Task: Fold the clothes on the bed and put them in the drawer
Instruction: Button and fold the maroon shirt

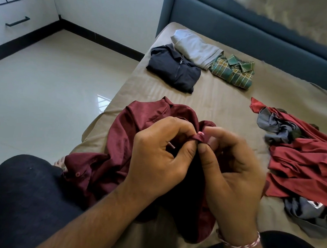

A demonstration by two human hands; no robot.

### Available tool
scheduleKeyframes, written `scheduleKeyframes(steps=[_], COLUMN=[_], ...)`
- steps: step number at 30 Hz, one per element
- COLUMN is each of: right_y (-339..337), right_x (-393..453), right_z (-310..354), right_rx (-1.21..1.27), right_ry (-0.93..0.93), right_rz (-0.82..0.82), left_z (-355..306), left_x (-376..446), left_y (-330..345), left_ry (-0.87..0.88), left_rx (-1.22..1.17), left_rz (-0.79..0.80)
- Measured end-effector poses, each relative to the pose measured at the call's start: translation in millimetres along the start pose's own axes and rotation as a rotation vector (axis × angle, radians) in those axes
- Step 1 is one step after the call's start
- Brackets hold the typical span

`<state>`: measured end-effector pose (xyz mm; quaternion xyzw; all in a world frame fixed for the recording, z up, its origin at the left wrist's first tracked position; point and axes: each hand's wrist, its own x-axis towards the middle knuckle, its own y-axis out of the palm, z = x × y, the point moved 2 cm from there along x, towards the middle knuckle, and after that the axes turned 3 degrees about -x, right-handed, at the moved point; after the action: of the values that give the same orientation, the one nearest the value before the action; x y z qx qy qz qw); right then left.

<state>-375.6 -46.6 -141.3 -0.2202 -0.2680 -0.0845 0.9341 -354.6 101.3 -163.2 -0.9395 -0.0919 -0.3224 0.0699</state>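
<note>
- We see a maroon shirt (139,122) of glossy cloth, crumpled and unfolded, lying on the near part of the bed (219,104) and spilling over our lap; a button shows on one loose edge at the lower left.
- Farther up the bed lie three folded garments close together: a dark zip shirt (172,69), a grey garment (196,48) just beside it, and a green plaid shirt (233,72) touching the grey one.
- To the right sits an unfolded heap: a red shirt (302,162) tangled with grey clothes (277,127).
- Across the tiled floor (44,87), at the upper left, stands a white drawer (20,14) with a dark handle, closed.
- Our own forearms and hands cover much of the maroon shirt's middle.
- Our left hand (156,152) and right hand (231,168) meet above the shirt; the fingers (186,151) of both are curled and pinch a small bunched fold of the maroon cloth between thumbs and forefingers, with something small and pink at the pinch, too small to tell what.
- A red-and-white thread band (241,243) circles the right wrist.
</note>
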Motion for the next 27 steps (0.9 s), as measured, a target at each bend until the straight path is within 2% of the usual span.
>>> scheduleKeyframes(steps=[3, 6, 9, 12, 14, 16, 18, 20, 22, 27], right_y=[6.5, 7.6, 7.8, 8.2, 6.5, 2.6, -2.7, -5.6, -5.5, 0.5], right_x=[-0.7, 2.3, 6.9, 11.8, 16.3, 22.2, 29.0, 34.5, 37.8, 40.6], right_z=[-5.9, -17.3, -29.0, -37.1, -41.0, -44.7, -47.3, -48.0, -47.1, -41.7], right_rx=[0.122, 0.144, 0.157, 0.255, 0.361, 0.416, 0.444, 0.475, 0.538, 0.653], right_ry=[0.129, 0.226, 0.321, 0.478, 0.6, 0.664, 0.678, 0.67, 0.671, 0.681], right_rz=[0.102, 0.196, 0.271, 0.266, 0.273, 0.301, 0.318, 0.33, 0.337, 0.376], left_z=[6.1, 12.2, 23.4, 35.4, 39.6, 43.2, 48.2, 49.8, 51.2, 60.9], left_x=[2.5, 6.2, 8.8, 13.8, 17.6, 23.2, 29.4, 33.4, 31.9, 14.8], left_y=[-1.7, -3.8, -5.1, -13.6, -20.2, -29.4, -39.2, -45.5, -42.3, -15.7], left_ry=[0.003, -0.003, -0.011, 0.02, 0.019, -0.088, -0.262, -0.337, -0.358, -0.346], left_rx=[-0.009, 0.04, 0.153, 0.32, 0.345, 0.266, 0.085, -0.041, -0.065, 0.05], left_rz=[0.039, 0.085, 0.054, 0.043, 0.065, 0.038, 0.028, 0.105, 0.212, 0.458])
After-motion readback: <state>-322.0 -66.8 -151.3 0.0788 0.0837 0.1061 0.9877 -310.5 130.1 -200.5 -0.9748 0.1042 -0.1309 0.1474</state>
